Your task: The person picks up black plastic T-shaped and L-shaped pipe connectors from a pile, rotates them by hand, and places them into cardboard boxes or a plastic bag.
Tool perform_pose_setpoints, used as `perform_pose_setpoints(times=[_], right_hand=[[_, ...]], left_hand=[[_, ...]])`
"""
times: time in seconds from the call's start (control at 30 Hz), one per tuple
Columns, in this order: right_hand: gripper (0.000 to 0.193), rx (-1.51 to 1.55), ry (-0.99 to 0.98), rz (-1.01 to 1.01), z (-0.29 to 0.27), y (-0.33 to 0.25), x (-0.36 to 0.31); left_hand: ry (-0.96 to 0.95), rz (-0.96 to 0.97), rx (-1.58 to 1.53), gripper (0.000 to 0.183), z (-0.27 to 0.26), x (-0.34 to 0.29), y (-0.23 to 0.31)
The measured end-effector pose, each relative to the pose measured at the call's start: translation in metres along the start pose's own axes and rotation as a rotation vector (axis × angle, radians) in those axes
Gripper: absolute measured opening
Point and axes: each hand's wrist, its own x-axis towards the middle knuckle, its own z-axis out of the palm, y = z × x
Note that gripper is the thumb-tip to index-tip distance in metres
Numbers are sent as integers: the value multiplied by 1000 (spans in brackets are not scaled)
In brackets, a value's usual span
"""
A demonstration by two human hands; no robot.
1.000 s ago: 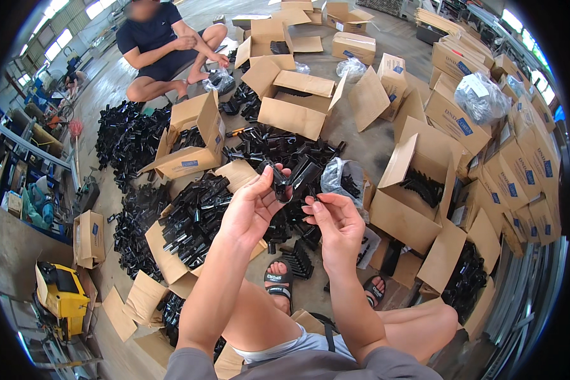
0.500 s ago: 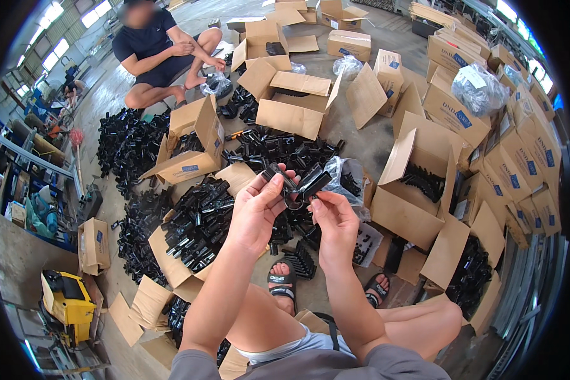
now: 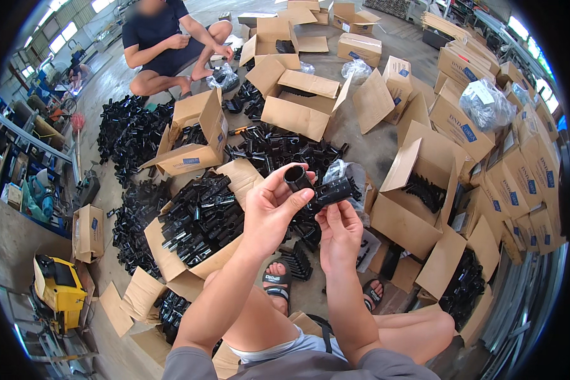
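Note:
A black tubular fitting [image 3: 333, 190] is held up in front of me, its two short tubes set at an angle. One tube shows its open round end; the other lies toward the right. My left hand [image 3: 276, 208] is closed around the open-ended tube, thumb across its side. Fingers of my right hand [image 3: 340, 232] are pinched together at the underside of the right-hand tube. Whether they hold a smaller piece there is hidden. Below and beyond the hands lies a heap of similar black fittings [image 3: 275, 151], and an open carton of them [image 3: 199, 218] is to the left.
Open cardboard boxes [image 3: 418, 190] stand on the right, near stacked closed cartons [image 3: 519, 177]. A wrapped plastic bag [image 3: 486, 104] rests on the stack. Another person [image 3: 164, 47] sits at the far left. A yellow machine [image 3: 60, 291] stands at near left. My sandaled feet [image 3: 277, 282] are below.
The fitting has been turned so one tube's open end faces up toward me. My left hand has shifted right, and my right hand has moved slightly lower. The whole view has shifted slightly.

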Motion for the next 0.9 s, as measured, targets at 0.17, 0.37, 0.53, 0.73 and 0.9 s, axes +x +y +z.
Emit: perform_pose_setpoints(times=[0.17, 0.37, 0.53, 0.73, 0.9], right_hand=[[13, 145, -44, 121, -1, -5, -2], [14, 181, -66, 159, -2, -8, -3], [13, 334, -88, 312, -3, -12, -4], [14, 365, -69, 293, -8, -4, -8], [15, 375, -12, 261, -2, -2, -13]], left_hand=[[-31, 24, -10, 44, -2, -1, -1], [-54, 19, -20, 45, -1, -3, 0], [-91, 15, 10, 45, 1, -3, 3], [-120, 6, 42, 46, -1, -3, 2], [-144, 16, 80, 47, 2, -5, 5]])
